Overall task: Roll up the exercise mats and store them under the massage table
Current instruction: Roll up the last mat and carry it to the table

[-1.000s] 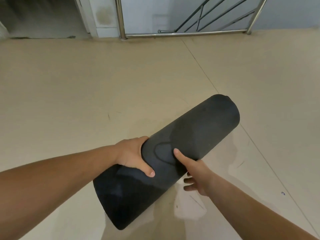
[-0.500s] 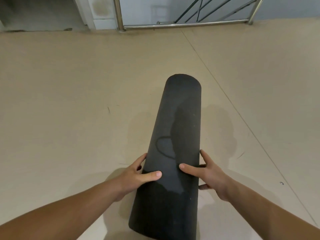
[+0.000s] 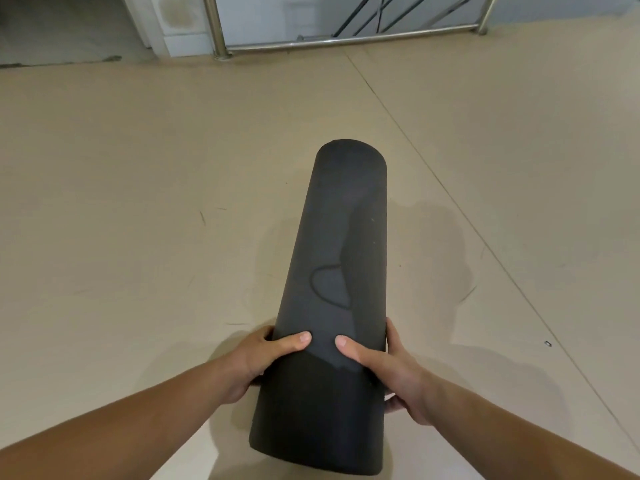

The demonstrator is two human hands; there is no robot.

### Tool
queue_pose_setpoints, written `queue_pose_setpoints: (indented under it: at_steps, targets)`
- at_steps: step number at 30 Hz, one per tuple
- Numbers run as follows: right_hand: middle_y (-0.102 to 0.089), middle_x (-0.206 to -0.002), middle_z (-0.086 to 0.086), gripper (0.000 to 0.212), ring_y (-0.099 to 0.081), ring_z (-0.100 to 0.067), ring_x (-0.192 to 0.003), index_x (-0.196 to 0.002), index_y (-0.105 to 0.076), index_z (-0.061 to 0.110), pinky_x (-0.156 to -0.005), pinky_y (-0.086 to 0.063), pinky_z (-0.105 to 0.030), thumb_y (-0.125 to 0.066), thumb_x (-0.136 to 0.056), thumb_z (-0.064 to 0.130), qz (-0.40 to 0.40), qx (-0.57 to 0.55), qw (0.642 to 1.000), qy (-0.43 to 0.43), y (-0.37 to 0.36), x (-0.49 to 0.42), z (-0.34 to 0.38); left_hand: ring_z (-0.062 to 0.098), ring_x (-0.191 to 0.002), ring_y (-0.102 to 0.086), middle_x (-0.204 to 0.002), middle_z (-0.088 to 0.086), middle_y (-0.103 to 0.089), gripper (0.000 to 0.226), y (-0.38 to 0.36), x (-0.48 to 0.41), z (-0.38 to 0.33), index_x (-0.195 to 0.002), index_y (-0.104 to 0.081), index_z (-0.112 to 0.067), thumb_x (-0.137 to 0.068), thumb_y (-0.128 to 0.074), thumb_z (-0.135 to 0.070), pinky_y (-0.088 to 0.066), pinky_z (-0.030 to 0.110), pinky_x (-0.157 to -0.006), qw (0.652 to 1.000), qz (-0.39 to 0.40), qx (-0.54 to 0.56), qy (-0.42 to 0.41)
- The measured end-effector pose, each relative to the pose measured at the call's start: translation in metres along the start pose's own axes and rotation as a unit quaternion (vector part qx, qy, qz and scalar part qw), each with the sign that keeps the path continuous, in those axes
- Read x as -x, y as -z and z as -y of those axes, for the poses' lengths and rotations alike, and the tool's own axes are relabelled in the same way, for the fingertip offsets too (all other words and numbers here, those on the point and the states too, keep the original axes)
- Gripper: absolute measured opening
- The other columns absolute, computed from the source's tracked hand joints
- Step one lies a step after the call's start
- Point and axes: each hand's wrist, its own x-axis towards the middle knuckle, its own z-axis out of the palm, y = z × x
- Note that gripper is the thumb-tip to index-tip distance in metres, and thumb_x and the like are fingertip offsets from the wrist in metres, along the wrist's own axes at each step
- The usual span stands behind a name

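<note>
A black exercise mat (image 3: pixel 341 244), rolled into a thick cylinder, points straight away from me above the beige floor, with a faint heart-shaped mark on its top. My left hand (image 3: pixel 259 358) grips its left side near the close end, thumb across the top. My right hand (image 3: pixel 384 368) grips the right side the same way, fingers wrapped underneath. The two thumbs lie close together on the roll. The massage table is out of sight.
Beige floor (image 3: pixel 138 202) spreads all round, crossed by a thin seam on the right. A steel railing (image 3: pixel 346 39) and a white pillar base (image 3: pixel 176 26) stand at the far edge. A small dark speck (image 3: pixel 547 343) lies on the floor at right.
The roll swung from lying diagonally to pointing straight ahead. Both hands slid toward its near end and now grip it from either side.
</note>
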Motion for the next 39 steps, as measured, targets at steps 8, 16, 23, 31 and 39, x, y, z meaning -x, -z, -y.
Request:
queue_pose_setpoints:
  at_steps: [8,16,23,31,39]
  targets:
    - [-0.064,-0.131,0.019,0.100,-0.067,-0.020,-0.112,-0.141,-0.038,0.060,-0.083,-0.061,-0.052,-0.090,-0.057,0.076,-0.010,0.000,1.000,0.019,0.005,0.014,0.029,0.015,-0.116,-0.069,-0.123,-0.013,-0.078,0.082,-0.007,0.017,-0.032,-0.127,-0.067,-0.036,-0.058,-0.097,-0.068,-0.053,0.037,-0.096,0.998,0.034,-0.049,0.000]
    - [-0.062,-0.133,0.008,0.105,-0.064,-0.030,-0.112,-0.145,-0.039,0.050,-0.080,-0.055,-0.053,-0.082,-0.056,0.086,0.064,0.097,0.993,0.023,-0.066,0.013,0.147,0.023,-0.113,-0.078,-0.116,0.003,-0.084,0.079,0.095,0.062,-0.085,-0.128,-0.076,-0.012,-0.062,-0.098,-0.051,-0.057,0.038,-0.104,0.998,-0.038,0.060,0.003]
    - [-0.060,-0.132,0.003,0.109,-0.061,-0.028,-0.108,-0.153,-0.039,0.044,-0.082,-0.054,-0.047,-0.087,-0.060,0.076,0.074,0.219,0.971,0.065,-0.187,0.007,0.313,0.027,-0.117,-0.076,-0.117,0.008,-0.083,0.078,0.242,0.096,-0.135,-0.128,-0.077,-0.013,-0.065,-0.099,-0.054,-0.054,0.041,-0.112,0.974,-0.073,0.215,-0.012]
    - [-0.070,-0.127,0.000,0.102,-0.071,-0.018,-0.102,-0.145,-0.055,0.019,-0.076,-0.057,-0.032,-0.095,-0.061,0.063,0.112,0.271,0.950,0.107,-0.342,0.004,0.426,0.031,-0.116,-0.077,-0.118,0.009,-0.083,0.082,0.382,0.136,-0.143,-0.129,-0.076,-0.014,-0.062,-0.101,-0.055,-0.055,0.046,-0.112,0.924,-0.136,0.355,-0.050]
    - [-0.079,-0.111,0.001,0.078,-0.078,-0.020,-0.096,-0.123,-0.069,0.023,-0.089,-0.062,-0.038,-0.096,-0.061,0.061,0.202,0.391,0.890,0.117,-0.418,-0.025,0.514,0.032,-0.113,-0.078,-0.115,0.011,-0.083,0.072,0.431,0.149,-0.166,-0.126,-0.077,-0.013,-0.070,-0.097,-0.053,-0.057,0.046,-0.108,0.858,-0.187,0.476,-0.045]
